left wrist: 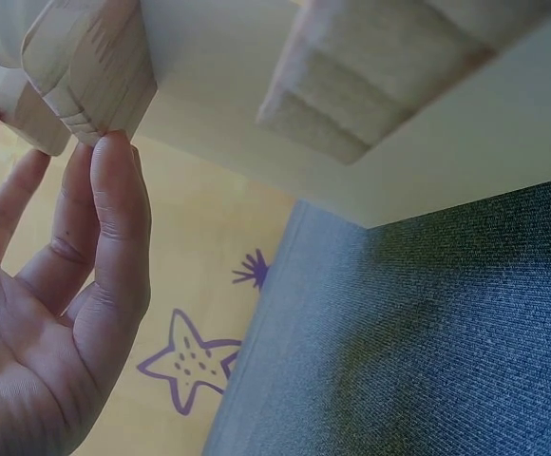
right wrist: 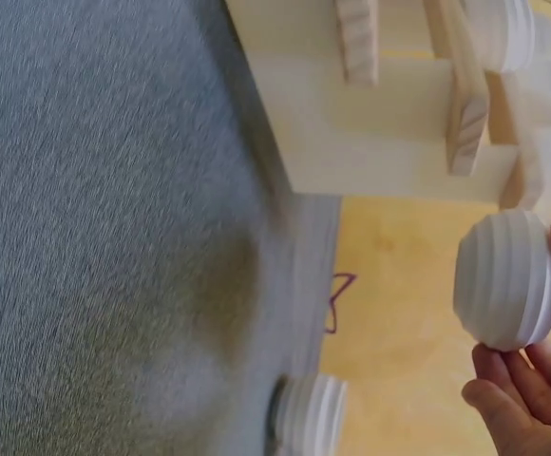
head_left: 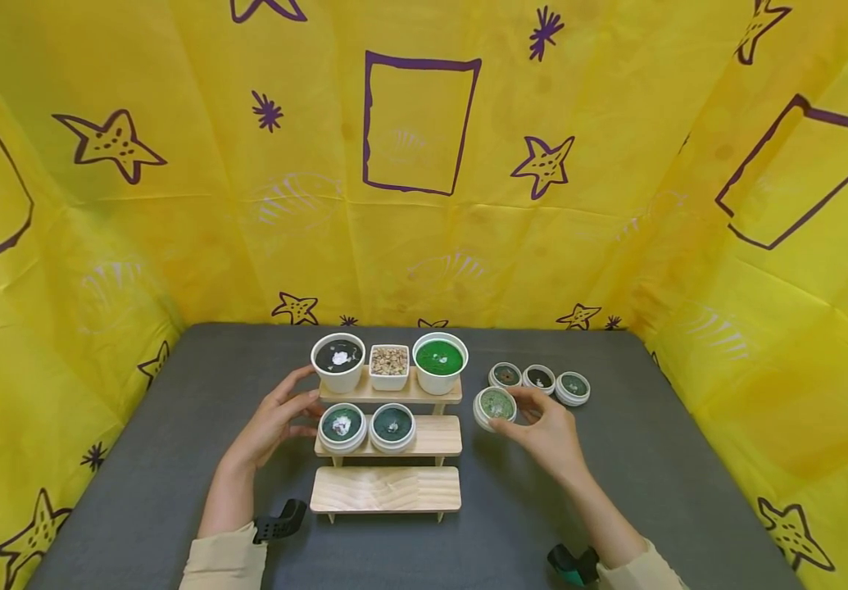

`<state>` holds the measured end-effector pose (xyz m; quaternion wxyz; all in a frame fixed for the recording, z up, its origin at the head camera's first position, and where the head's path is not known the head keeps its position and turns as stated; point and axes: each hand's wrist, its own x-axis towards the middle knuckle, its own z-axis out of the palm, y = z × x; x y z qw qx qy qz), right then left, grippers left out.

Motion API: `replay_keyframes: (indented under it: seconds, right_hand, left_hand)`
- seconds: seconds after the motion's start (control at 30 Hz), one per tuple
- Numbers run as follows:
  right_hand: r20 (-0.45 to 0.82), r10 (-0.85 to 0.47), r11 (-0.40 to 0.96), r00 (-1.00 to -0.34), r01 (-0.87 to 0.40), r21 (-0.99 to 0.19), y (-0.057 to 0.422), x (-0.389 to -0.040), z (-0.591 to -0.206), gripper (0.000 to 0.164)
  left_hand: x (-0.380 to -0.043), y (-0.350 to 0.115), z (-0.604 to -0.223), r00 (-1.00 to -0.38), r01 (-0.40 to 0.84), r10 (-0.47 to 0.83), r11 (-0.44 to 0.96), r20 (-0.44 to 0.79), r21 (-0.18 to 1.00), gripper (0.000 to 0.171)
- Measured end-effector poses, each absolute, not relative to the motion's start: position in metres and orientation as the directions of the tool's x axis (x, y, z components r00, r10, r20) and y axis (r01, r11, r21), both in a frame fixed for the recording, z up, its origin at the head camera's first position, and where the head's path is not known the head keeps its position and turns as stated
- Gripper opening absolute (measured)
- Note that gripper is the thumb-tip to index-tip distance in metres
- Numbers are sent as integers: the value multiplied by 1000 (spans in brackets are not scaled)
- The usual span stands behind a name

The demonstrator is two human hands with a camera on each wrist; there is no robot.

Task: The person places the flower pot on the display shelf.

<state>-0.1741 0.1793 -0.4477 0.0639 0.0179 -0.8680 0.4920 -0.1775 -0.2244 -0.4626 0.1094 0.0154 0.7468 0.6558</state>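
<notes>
Beige sleeves (head_left: 224, 561) lie nearest us; our left hand (head_left: 269, 424) rests loose fingertips against the wooden stand (head_left: 387, 489), while our right hand (head_left: 547, 432) pinches a green-filled white cup (right wrist: 505, 280) aloft beside it.

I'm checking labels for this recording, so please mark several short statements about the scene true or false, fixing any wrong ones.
1. The right hand holds a small white tub. True.
2. That tub's contents are red. False: they look green.
3. A square dish stands between two larger cups on the top step. True.
4. That dish is filled with dark liquid. False: it holds pale brown bits.
5. Three small tubs stand on the table, right of the stepped stand. True.
6. Both hands hold tubs. False: the left hand touches the stand's end with its fingers.
</notes>
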Motion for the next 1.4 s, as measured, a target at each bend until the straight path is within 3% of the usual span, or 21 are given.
replay_keyframes:
  seconds: [0.53,1.4]
  right_hand:
    - [151,-59,473,-987,-161,-866,162,-152,-436,51]
    - [152,-136,417,-979,-195,-888,134,-148,-439,50]
  left_hand:
    - [-177,-225,-463,-976,-111,170,133,-133,985,60]
    - [-177,-225,-464,-976,-94,182,124,-116,988,59]
